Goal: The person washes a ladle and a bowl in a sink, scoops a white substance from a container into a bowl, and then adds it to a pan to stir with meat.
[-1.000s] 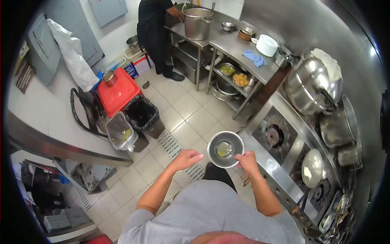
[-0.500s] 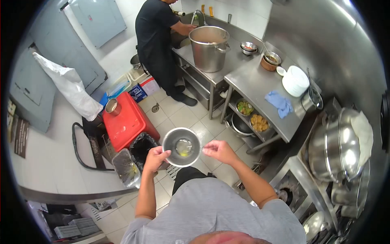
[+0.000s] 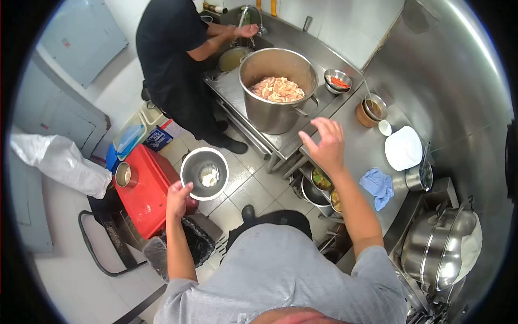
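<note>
My left hand (image 3: 177,198) grips the rim of a steel mixing bowl (image 3: 195,183), thumb over the edge. Something pale and shiny lies in the bottom of the bowl, too indistinct to name. My right hand (image 3: 327,141) is raised and holds nothing, its fingers apart. It is near the handle side of a large steel stockpot (image 3: 275,116), apart from it. Cut pieces of pale pink meat (image 3: 278,89) lie inside the pot, which stands on the steel counter by the sink.
A co-worker (image 3: 172,70) in black stands at the sink, hands under the tap (image 3: 253,13). Small bowls (image 3: 338,81), white plates (image 3: 403,148) and a blue cloth (image 3: 377,188) rest on the counters. A red bin lid (image 3: 140,194) and black-lined bin (image 3: 199,237) stand left.
My right hand has left the bowl's side and risen toward the stockpot, opening. The bowl has shifted left with my left hand. The view has moved closer to the sink.
</note>
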`<state>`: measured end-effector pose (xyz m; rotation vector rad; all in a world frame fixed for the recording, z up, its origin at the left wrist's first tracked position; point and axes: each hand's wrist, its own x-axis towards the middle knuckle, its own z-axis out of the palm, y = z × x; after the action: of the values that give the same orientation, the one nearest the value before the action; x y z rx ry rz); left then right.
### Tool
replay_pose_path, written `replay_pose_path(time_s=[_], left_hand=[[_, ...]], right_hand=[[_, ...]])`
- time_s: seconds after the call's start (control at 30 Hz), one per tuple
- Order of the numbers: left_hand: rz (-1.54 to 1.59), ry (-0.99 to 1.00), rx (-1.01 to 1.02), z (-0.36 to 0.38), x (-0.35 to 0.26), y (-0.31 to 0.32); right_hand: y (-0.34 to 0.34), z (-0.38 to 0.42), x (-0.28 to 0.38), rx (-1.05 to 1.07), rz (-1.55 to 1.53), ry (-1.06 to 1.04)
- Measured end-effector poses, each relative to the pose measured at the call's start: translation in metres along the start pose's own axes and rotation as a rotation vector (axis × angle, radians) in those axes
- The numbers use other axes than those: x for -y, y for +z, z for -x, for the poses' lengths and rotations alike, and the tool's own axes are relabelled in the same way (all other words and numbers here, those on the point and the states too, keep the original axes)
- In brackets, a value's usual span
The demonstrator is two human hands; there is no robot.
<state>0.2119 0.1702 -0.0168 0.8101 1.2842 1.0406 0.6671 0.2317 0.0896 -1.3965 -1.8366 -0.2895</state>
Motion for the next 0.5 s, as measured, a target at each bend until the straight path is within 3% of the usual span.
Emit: replay_pose_path(time_s=[0.13,0.23,0.27,0.5], left_hand=[[-0.041,-0.004,0.019,-0.085,-0.027,0.03],[0.045,-0.024,0.004,-0.136,-0.025,0.045],[0.059,-0.045,-0.019,-0.148,-0.029,0.052],[0.035,-0.06,0.029,-0.253,-0.074,0.086]], right_hand=[[0.048,-0.039,-0.051,0.034,0.062,-0.193],[0.079,-0.039,-0.081,0.287,0.161,-0.102],[0.091,-0.038,-0.088,0.136,0.141,-0.194],[0.09,-0.061,-0.113,0.169,0.093,-0.228]])
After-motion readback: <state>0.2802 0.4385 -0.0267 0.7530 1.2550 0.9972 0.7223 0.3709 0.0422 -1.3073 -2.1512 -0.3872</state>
